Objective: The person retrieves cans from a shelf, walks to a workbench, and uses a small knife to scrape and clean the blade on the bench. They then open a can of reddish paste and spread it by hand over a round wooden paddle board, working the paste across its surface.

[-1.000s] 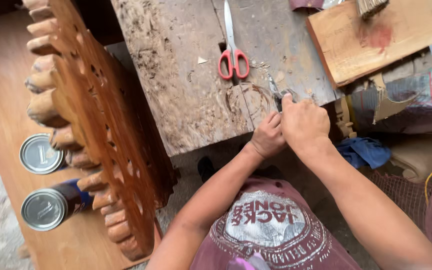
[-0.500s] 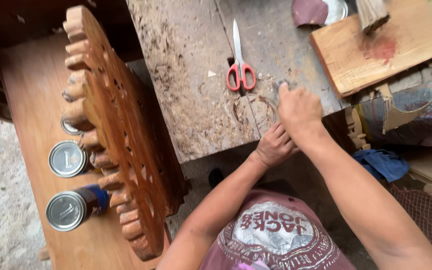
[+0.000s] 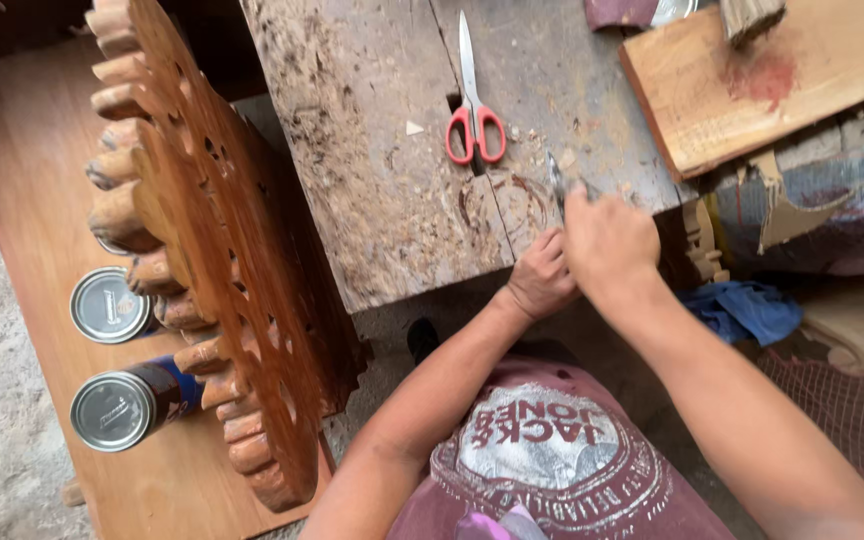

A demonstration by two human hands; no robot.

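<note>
A rough wooden workbench (image 3: 372,150) fills the middle, scarred and dusted with chips. Left of it a carved wooden panel (image 3: 222,260) stands on edge on a low board (image 3: 22,160), with two lidded tins (image 3: 110,305) beside it. A flat plank (image 3: 752,90) lies at the bench's far right corner, and red-handled scissors (image 3: 472,115) rest closed near the middle. At the near edge the right hand (image 3: 607,240) is curled round a thin metal tool (image 3: 556,185), its tip poking up past the knuckles (what kind, I cannot tell). The left hand (image 3: 542,280) is bunched just beneath it, touching; what it grips is hidden. Judging by the loose chips, some cutting is done; how much remains is unclear.
</note>
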